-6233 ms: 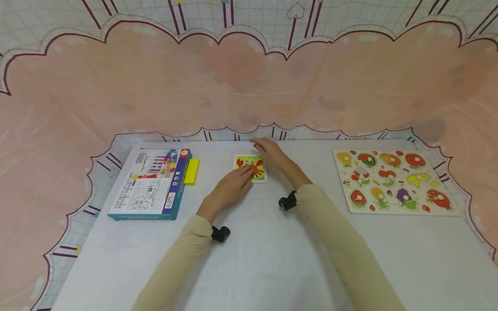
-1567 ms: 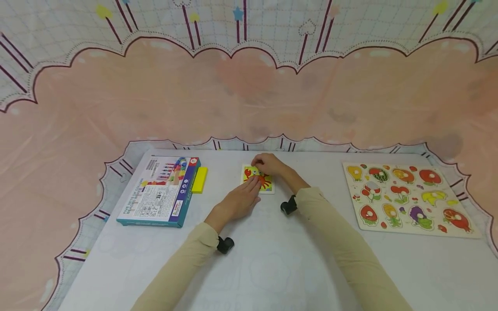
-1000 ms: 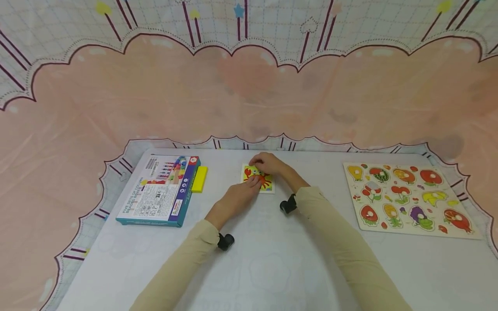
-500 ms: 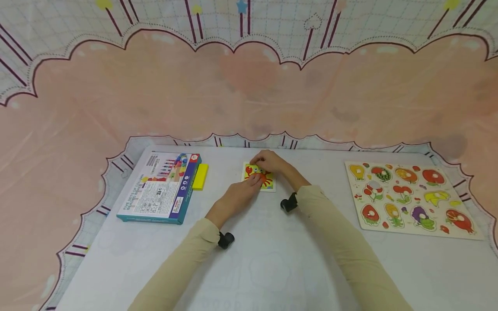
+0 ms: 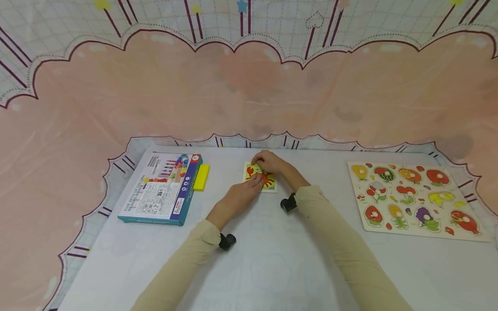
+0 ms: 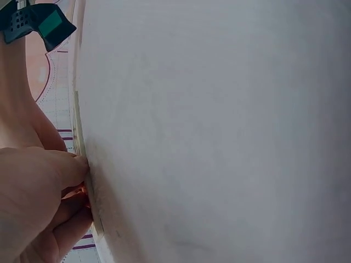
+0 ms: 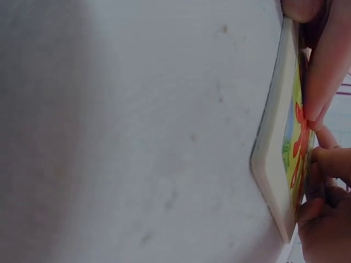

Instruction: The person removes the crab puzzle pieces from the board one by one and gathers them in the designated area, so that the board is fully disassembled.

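Note:
A small square crab puzzle [image 5: 272, 186], red crab on yellow with a pale border, lies on the white table near its far side. My left hand [image 5: 237, 201] reaches in from the near left. Its straight fingers [image 7: 320, 93] rest on the crab, and its thumb is at the board's edge in the right wrist view. My right hand [image 5: 269, 162] comes over the far right corner. Its fingers [image 7: 332, 161] and thumb are bent together and pinch at the puzzle's far edge, covering that corner.
To the left lies a blue-edged box [image 5: 159, 190] with printed text, a yellow block [image 5: 201, 177] beside it. A wooden fruit puzzle board [image 5: 420, 202] lies at the right. A patterned cloth [image 5: 249, 95] hangs behind the table.
Since the oldest frame, my right hand has come down from beyond the puzzle, and its fingers have bent onto the far edge. My left hand stays on the crab. Lately both are nearly still.

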`<state>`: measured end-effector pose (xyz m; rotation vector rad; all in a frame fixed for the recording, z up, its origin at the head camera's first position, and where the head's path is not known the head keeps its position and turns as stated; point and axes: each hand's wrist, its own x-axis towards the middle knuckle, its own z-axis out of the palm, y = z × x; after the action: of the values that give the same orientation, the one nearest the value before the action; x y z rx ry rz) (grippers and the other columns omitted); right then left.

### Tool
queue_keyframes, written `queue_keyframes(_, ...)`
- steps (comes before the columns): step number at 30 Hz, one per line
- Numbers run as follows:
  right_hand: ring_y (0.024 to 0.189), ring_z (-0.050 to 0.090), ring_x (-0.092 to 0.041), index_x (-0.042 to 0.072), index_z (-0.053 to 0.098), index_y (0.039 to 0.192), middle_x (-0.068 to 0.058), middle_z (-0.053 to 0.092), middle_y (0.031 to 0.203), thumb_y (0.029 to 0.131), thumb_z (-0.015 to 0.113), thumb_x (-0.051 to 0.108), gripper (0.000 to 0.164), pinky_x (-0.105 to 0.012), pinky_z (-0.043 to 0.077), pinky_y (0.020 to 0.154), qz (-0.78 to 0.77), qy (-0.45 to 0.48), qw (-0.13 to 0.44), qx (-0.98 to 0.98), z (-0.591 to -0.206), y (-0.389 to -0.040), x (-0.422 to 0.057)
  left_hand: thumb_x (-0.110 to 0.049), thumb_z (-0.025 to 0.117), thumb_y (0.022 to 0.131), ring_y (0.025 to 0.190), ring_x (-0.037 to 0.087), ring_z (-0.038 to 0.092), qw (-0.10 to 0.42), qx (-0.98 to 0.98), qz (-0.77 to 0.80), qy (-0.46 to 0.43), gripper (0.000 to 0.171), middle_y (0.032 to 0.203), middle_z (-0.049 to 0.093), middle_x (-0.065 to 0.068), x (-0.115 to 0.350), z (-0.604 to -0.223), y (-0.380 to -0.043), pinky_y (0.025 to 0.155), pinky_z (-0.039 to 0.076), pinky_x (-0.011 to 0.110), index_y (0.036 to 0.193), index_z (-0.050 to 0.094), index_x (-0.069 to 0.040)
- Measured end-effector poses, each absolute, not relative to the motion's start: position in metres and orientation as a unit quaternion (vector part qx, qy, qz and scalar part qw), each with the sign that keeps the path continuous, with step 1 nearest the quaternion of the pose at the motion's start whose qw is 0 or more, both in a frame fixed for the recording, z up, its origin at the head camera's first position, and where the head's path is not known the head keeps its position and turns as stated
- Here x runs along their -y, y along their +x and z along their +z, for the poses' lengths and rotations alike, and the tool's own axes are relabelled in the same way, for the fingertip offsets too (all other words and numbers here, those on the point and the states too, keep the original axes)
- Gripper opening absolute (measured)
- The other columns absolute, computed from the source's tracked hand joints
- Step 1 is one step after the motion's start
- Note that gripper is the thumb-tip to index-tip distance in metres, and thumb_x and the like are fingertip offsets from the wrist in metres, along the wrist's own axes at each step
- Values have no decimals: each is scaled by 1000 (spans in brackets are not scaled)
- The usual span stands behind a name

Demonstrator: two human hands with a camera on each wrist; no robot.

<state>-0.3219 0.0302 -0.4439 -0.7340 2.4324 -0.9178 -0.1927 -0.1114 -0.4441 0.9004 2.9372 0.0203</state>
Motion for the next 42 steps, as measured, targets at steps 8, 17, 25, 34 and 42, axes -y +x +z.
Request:
queue_keyframes(8, 94, 55, -23, -3, 62, 117, -18, 61, 124, 101, 38, 5, 30, -27, 50, 83, -317, -246, 250, -881, -439, -323, -25, -12, 52, 100, 142, 22, 40, 37, -957, 14, 286, 48, 154, 40, 9, 109, -439, -192, 98, 52, 38, 146, 42, -6)
queue_keyframes(17, 111, 55, -27, -5, 58, 122, -20, 59, 129, 97, 36, 3, 34, -36, 47, 105, -302, -243, 260, -884, -438, -323, -22, -13, 53, 99, 142, 22, 40, 41, -958, 12, 283, 49, 154, 40, 8, 108, -437, -190, 97, 53, 38, 147, 41, -7)
queue_keyframes(25, 94, 55, -22, -6, 60, 117, -20, 63, 116, 95, 46, 4, 28, -27, 51, 89, -317, -262, 237, -880, -439, -321, -24, -12, 53, 99, 143, 21, 39, 37, -958, 5, 286, 49, 154, 40, 8, 108, -437, -190, 99, 51, 38, 147, 42, -6)
queue_keyframes(34, 86, 53, -17, -4, 60, 116, -17, 62, 109, 94, 52, 8, 26, -19, 47, 77, -311, -272, 251, -875, -439, -325, -27, -12, 53, 99, 143, 21, 38, 40, -958, 6, 285, 49, 154, 40, 8, 108, -437, -190, 100, 50, 38, 147, 42, -6)
queue_keyframes(42, 92, 53, -19, -2, 57, 119, -16, 60, 114, 93, 54, 9, 28, -21, 50, 82, -315, -257, 280, -870, -436, -325, -29, -12, 53, 99, 142, 21, 40, 31, -956, 12, 290, 48, 153, 42, 9, 109, -436, -189, 99, 51, 39, 146, 42, -6)
